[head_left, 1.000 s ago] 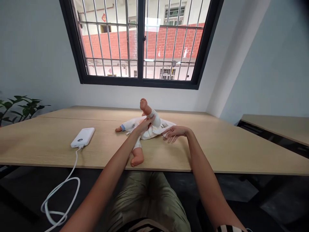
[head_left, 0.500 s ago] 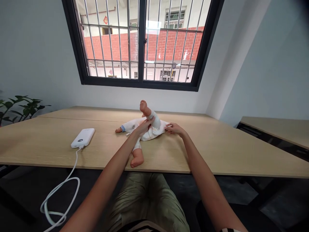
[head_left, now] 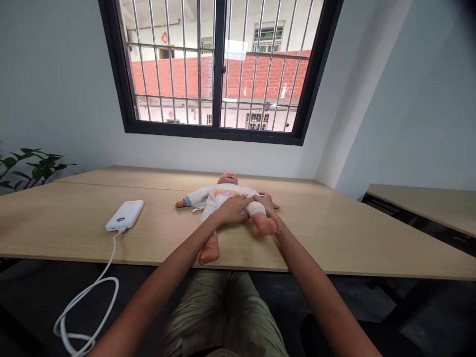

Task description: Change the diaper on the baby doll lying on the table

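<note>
Baby doll (head_left: 223, 196), power bank (head_left: 124, 215) logo unreadable

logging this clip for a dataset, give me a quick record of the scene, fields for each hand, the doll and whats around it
left hand: lying flat on the baby doll, over its lower front
right hand: at the doll's bent leg, fingers partly hidden
doll: on its back, white outfit, blue cuff, bare feet
nearby: white power bank on the wooden table, white cable running over the table edge
background: barred window, plant leaves
</note>
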Available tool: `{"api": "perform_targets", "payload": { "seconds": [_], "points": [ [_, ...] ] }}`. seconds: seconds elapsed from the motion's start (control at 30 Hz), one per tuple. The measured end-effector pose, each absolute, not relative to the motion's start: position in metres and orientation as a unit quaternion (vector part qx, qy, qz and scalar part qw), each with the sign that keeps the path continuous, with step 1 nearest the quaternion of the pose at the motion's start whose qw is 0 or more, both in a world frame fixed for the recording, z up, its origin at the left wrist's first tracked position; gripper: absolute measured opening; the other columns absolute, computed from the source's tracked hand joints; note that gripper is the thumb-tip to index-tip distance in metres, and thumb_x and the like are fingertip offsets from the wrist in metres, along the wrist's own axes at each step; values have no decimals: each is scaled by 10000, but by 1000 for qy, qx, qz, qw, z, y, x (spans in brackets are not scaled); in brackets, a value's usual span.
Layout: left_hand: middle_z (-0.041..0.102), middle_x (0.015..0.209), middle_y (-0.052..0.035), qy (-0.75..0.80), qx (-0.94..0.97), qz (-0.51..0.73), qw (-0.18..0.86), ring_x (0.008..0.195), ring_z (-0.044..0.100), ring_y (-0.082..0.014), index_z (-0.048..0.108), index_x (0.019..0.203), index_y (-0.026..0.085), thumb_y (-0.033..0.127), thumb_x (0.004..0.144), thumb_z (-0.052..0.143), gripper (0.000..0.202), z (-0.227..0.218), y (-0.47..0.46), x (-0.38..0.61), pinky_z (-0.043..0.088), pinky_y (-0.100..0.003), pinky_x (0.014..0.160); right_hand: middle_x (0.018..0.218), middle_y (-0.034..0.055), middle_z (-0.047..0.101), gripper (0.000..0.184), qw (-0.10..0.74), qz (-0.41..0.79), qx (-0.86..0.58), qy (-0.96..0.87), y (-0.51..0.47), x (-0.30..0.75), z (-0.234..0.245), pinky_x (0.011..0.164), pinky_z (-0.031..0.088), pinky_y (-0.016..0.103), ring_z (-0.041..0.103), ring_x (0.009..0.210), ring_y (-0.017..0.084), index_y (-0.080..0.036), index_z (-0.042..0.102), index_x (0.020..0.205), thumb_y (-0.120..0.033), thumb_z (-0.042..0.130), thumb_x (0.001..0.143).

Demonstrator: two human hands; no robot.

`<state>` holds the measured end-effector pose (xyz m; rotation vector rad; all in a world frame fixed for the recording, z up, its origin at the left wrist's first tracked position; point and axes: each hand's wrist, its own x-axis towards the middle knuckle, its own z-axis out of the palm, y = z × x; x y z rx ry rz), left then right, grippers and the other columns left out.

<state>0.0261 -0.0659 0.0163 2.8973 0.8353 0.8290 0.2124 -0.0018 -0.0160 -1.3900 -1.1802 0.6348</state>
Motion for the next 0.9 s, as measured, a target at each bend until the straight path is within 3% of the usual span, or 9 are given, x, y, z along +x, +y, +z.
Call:
{"api": "perform_targets", "payload": {
  "seconds": [0.17,0.37,0.57,0.73,0.8,0.9],
  "points": [
    [568,1281,-109,266,943,186,-71,1191,519,-297,524,1300,219,201,832,529,469,11,-76,25,435,-402,981,751,6,585,278,600,243,-612,-454,-3,208,-12,588,532,255,601,597,146,-179,460,1038,-165,551,775],
    [532,1357,-88,232,953,176,-82,1279,461,-275,546,1252,239,195,838,527,416,9,-82,19,351,-406,1089,855,40,606,240,598,237,-614,-458,-2,207,-13,599,551,259,632,646,154,-205,443,996,-200,566,790],
    [525,1383,-80,231,958,162,-46,1314,426,-293,573,1227,260,253,853,548,375,14,-88,20,323,-451,1107,871,42,613,280,579,208,-624,-481,2,208,-17,657,558,279,654,724,184,-205,445,1046,-236,567,795],
    [486,1418,-81,289,946,142,-44,1350,376,-300,537,1280,286,108,841,439,484,12,-86,25,319,-556,1072,909,67,627,287,566,177,-638,-492,-3,205,-16,665,536,292,631,683,184,-180,465,1053,-254,560,793],
    [524,1384,-74,310,935,167,-43,1359,368,-269,561,1226,264,87,860,382,444,14,-83,31,291,-556,1093,888,65,630,294,570,167,-635,-495,-5,204,-15,680,528,295,628,687,188,-173,472,1049,-249,567,782],
    [504,1426,-66,331,920,203,-59,1404,315,-267,594,1154,240,182,933,370,320,18,-73,43,203,-575,1137,868,59,634,326,591,191,-621,-479,-5,205,-14,686,529,282,638,728,189,-169,478,1059,-217,587,755]
  ]
}}
